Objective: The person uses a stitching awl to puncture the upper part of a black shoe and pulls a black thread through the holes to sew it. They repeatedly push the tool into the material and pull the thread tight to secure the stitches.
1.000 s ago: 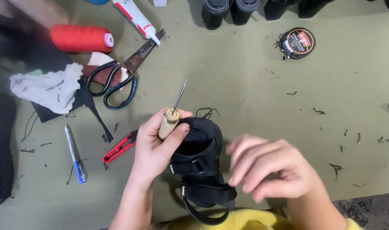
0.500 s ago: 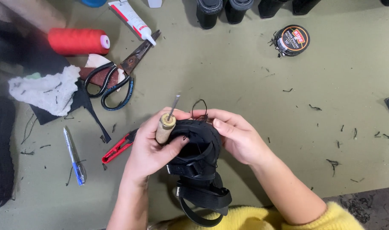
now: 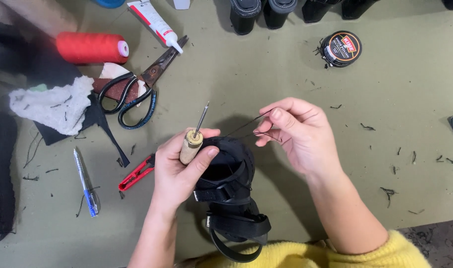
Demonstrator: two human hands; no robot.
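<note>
The left hand (image 3: 179, 171) is closed around two things at once: it grips the black strappy sandal (image 3: 229, 198) from the side and holds a sewing awl (image 3: 193, 139) with a cork-coloured wooden handle, the metal needle pointing up and away. The sandal is held in the air above the olive-green work surface (image 3: 286, 64), near the person's body, with its straps and buckle hanging toward the yellow sleeve (image 3: 385, 253).

The right hand (image 3: 298, 134) pinches a thin black thread (image 3: 243, 126) between thumb and forefinger; the other fingers are loosely curled. The thread runs from the sandal's upper edge to this pinch and looks quite tight.

To do this step well, I think the thread should be pulled in a straight line away from the stitch hole, with even force, so the stitch sits flat and the strap does not wrinkle. The left hand should keep the sandal firm and the awl point away from the right fingers.

On the surface to the left lie black-handled scissors (image 3: 132, 94), a red spool of thread (image 3: 90, 48), a glue tube (image 3: 154, 20), red thread snips (image 3: 137, 172) and a blue pen (image 3: 86, 183). A round polish tin (image 3: 341, 48) is further away.
</note>
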